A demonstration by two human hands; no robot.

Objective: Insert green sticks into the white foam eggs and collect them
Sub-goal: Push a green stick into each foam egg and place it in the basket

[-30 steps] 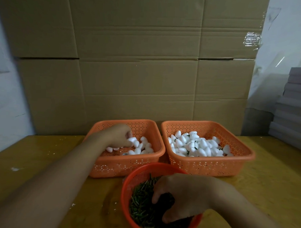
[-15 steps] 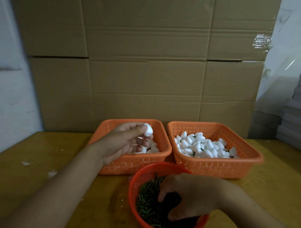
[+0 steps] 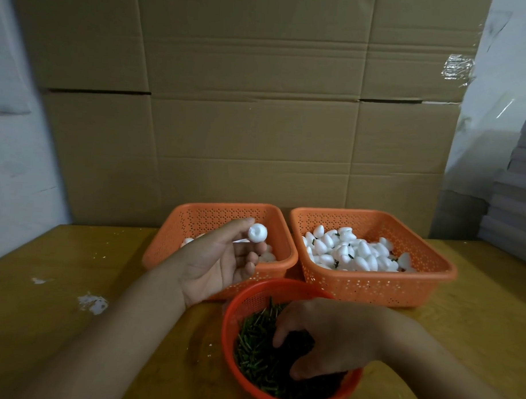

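While left hand (image 3: 220, 263) pinches a foam egg (image 3: 257, 232) w/ thumb & fingers, right hand (image 3: 325, 339) digs in the round basket (image 3: 230, 317). Its fingers curl into green sticks (image 3: 256, 348); grip can't tell.

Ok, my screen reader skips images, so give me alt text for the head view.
A left hand pinches a white foam egg above an orange basket; the right hand digs into a round basket of green sticks.
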